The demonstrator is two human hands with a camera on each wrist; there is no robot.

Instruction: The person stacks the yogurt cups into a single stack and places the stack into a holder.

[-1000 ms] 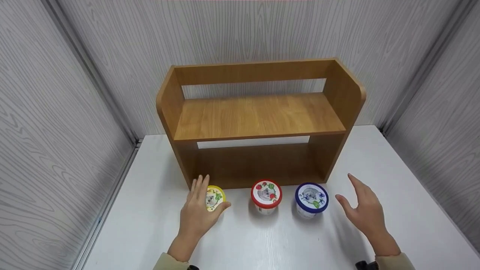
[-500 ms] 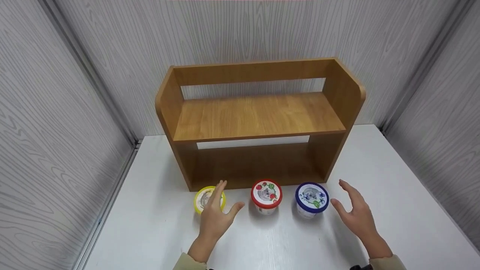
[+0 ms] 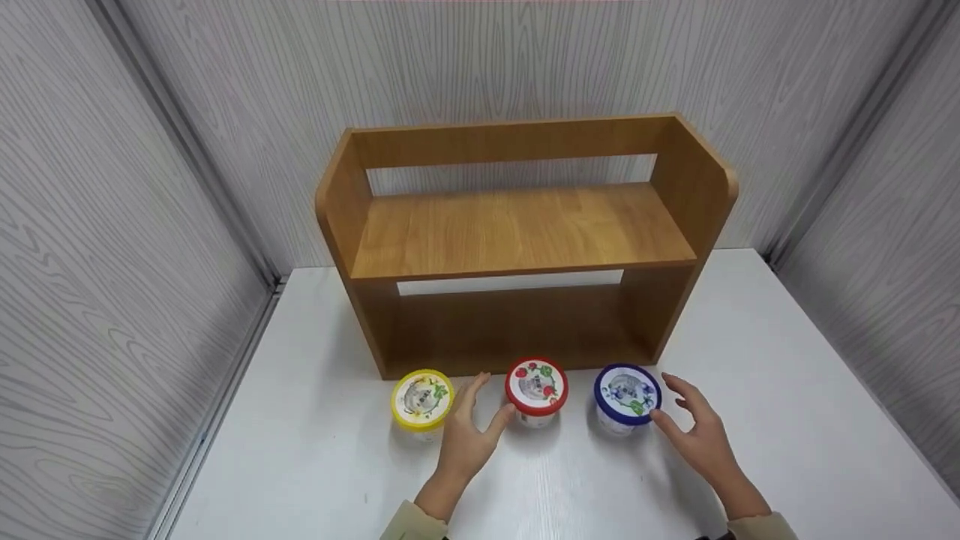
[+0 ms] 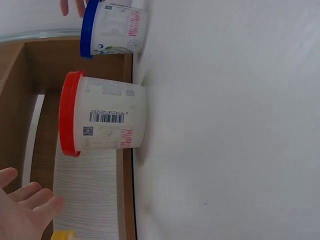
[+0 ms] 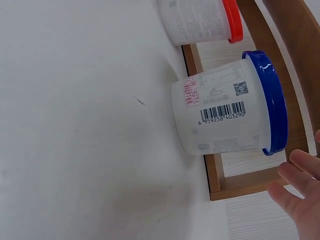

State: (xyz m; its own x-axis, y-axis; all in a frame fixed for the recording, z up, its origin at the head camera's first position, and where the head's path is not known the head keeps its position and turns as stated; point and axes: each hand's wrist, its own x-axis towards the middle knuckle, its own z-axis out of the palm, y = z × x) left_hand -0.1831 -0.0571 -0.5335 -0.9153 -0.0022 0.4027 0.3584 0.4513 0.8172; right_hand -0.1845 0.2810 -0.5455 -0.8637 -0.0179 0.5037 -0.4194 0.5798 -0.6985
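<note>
Three lidded plastic tubs stand upright in a row: a yellow-lidded tub (image 3: 422, 400), a red-lidded tub (image 3: 537, 386) and a blue-lidded tub (image 3: 628, 394). My left hand (image 3: 465, 444) is between the yellow and red tubs, thumb and fingers spread, the thumb close to the red lid. In the left wrist view that hand (image 4: 25, 212) is apart from the red-lidded tub (image 4: 107, 114). My right hand (image 3: 701, 444) is at the right side of the blue tub, its thumb by the lid's rim; contact is unclear. Loosely bent fingers of the right hand (image 5: 302, 187) show beside the blue-lidded tub (image 5: 227, 107).
A brown wooden two-tier shelf (image 3: 525, 231) stands directly behind the tubs, with side panels and a back rail. The white table (image 3: 300, 450) extends in front and to both sides. Grey wood-patterned walls (image 3: 510, 60) enclose the back and sides.
My left hand has moved right, from over the yellow tub to beside the red one. The right hand has moved left, up to the blue tub. The tubs have stayed in place.
</note>
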